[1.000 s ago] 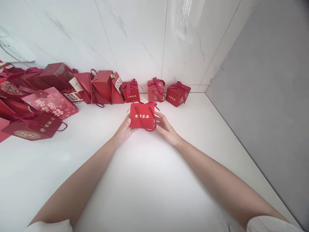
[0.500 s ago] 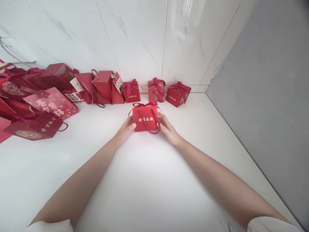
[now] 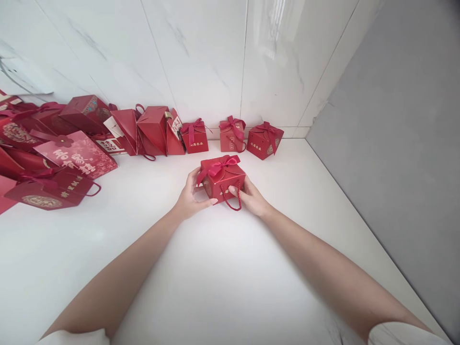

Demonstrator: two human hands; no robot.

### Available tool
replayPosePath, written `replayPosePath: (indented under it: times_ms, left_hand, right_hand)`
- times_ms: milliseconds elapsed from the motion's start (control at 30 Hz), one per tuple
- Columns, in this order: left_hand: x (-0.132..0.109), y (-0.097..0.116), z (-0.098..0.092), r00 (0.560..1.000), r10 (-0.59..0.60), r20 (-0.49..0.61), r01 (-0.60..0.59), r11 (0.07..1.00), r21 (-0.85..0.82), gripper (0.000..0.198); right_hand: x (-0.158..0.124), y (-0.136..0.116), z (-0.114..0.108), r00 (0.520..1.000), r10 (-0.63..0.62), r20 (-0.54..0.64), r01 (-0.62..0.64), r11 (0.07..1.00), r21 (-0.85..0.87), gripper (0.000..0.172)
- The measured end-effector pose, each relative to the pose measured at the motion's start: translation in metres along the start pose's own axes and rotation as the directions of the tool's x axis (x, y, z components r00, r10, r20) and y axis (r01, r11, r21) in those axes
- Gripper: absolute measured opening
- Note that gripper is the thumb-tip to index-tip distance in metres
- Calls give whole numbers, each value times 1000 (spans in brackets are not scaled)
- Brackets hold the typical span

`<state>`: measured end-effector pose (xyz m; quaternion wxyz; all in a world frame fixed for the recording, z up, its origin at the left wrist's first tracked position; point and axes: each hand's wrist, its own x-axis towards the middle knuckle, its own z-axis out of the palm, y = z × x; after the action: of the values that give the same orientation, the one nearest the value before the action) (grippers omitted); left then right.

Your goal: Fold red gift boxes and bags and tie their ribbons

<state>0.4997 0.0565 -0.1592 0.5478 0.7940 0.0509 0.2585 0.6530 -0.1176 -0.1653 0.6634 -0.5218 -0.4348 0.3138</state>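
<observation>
A small red gift box (image 3: 223, 177) with a ribbon bow on its lid and a twisted rope handle sits between both hands, turned at an angle. My left hand (image 3: 192, 196) grips its left side, thumb at the lower front corner. My right hand (image 3: 251, 195) holds the right side, with the thumb on the front face by the rope handle. The thumb covers part of the gold lettering. The other fingers of each hand are partly hidden behind the box.
Along the wall behind stand a bowed red box (image 3: 196, 139), another with a rope handle (image 3: 232, 136) and a third (image 3: 265, 141). Several red boxes and bags crowd the left, including a pink floral bag (image 3: 81, 151). A grey panel (image 3: 402, 143) borders the white table (image 3: 212, 273) at right.
The gift box has turned and tipped forward, so its bow-tied lid and left side now show. The left hand has shifted slightly right with it.
</observation>
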Motion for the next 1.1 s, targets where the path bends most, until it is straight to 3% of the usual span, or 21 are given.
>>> replayPosePath:
  times_ms: [167,367,600,833,967,1100]
  left_hand:
    - [-3,9,5,992,108,-67,-94,978,185,104]
    - [-5,24,9,980,98,-171,-61,976,209,109]
    - [-6,18,6,979,144,-148,-88,939,332,109]
    - [-5,6,4,929,350,-119,-213,769,603,115]
    - [-3,7,3,870,481,-111,-263,642,720,111]
    - [0,9,1,784,621,8,-374,463,803,103]
  right_hand:
    - [0,3,1,1000,-13,-4,12,1000,-17,73]
    - [-1,5,0,1000,15,15,-15,999,-29,76]
    - [0,6,-1,1000,12,15,-11,1000,-27,73]
    - [1,9,-3,998,-42,43,43,999,-24,77]
    - [1,10,-3,997,-44,63,46,999,-27,83]
    - [2,11,-1,999,-38,24,39,999,-33,86]
